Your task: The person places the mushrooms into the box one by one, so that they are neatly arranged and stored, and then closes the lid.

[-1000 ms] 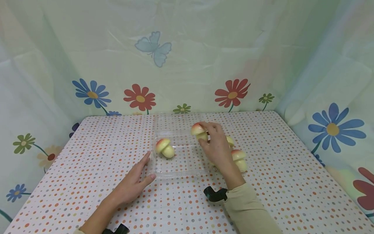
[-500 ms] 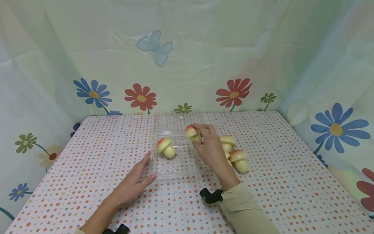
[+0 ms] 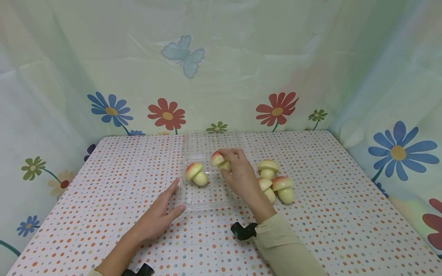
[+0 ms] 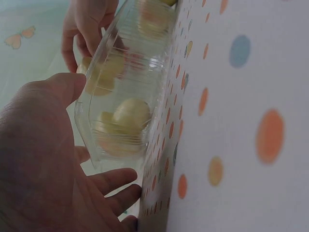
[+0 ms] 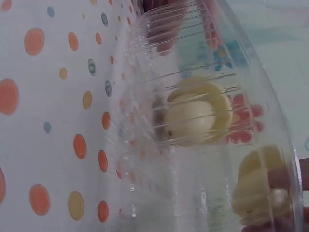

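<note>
A clear plastic clamshell box (image 3: 210,201) lies with its lid tipped back on the table. My right hand (image 3: 239,174) pinches a toy mushroom (image 3: 217,159), yellow with a reddish cap, over the right half of the box. Another mushroom (image 3: 197,174) lies tilted inside, at the left; through the ribbed wall it shows as a pale mushroom (image 5: 193,116) in the right wrist view. At the box's left side my left hand (image 3: 157,216) rests with its fingers spread. In the left wrist view the thumb of that left hand (image 4: 53,150) touches the box rim.
To the right of the box, a group of mushrooms (image 3: 283,189) sits close together on the dotted tablecloth (image 3: 331,230). A black wrist mount (image 3: 243,231) is strapped at the right sleeve. A flowered curtain (image 3: 241,69) encloses the table's back and sides.
My right hand has carried its mushroom leftward and slightly down over the box. The group of mushrooms on the right has come into fuller view. My left hand has stayed in place.
</note>
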The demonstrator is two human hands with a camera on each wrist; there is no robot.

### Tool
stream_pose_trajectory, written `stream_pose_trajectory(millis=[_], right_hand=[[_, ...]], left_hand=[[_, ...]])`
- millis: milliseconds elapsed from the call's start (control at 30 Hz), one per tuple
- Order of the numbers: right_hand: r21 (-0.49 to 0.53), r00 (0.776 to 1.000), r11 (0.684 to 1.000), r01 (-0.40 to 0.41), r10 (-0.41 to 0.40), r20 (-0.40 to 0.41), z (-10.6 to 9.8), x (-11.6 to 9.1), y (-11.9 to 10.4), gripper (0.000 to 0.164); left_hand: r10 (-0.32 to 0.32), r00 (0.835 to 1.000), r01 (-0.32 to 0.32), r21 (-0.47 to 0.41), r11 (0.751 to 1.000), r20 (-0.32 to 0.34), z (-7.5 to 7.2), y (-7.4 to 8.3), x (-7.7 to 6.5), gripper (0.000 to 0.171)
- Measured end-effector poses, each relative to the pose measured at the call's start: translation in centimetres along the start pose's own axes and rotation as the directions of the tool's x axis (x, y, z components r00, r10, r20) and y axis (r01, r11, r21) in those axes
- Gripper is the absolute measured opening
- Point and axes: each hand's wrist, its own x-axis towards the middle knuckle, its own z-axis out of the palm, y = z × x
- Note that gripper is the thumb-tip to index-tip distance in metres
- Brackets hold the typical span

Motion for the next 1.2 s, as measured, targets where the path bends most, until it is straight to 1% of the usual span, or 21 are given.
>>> stream_pose_trajectory(millis=[200, 367, 533, 1000, 1200], right_hand=[[0.009, 0.998, 0.999, -0.037, 0.037, 0.041, 0.5, 0.2, -0.2, 0.058], [-0.016, 0.997, 0.998, -0.054, 0.055, 0.056, 1.0, 0.4, -0.2, 0.059], [-0.041, 0.994, 0.996, -0.075, 0.078, 0.076, 1.4, 0.6, -0.2, 0.061], [-0.036, 0.991, 0.998, -0.055, 0.059, 0.116, 2.1, 0.6, -0.1, 0.06], [-0.037, 0.988, 0.997, -0.065, 0.069, 0.135, 2.4, 0.5, 0.0, 0.059]], left_hand=[[-0.015, 1.0, 0.015, 0.002, 1.0, 0.005, 0.0, 0.1, 0.0, 0.08], [-0.038, 0.999, 0.038, -0.001, 0.999, 0.013, 0.0, 0.2, 0.0, 0.08], [-0.035, 0.999, 0.035, 0.002, 0.999, 0.009, 0.0, 0.2, -0.1, 0.08], [-0.019, 1.0, 0.019, -0.014, 1.0, 0.015, 0.0, 0.2, 0.0, 0.079], [-0.007, 1.0, 0.007, -0.013, 1.0, 0.01, 0.0, 0.2, -0.1, 0.079]])
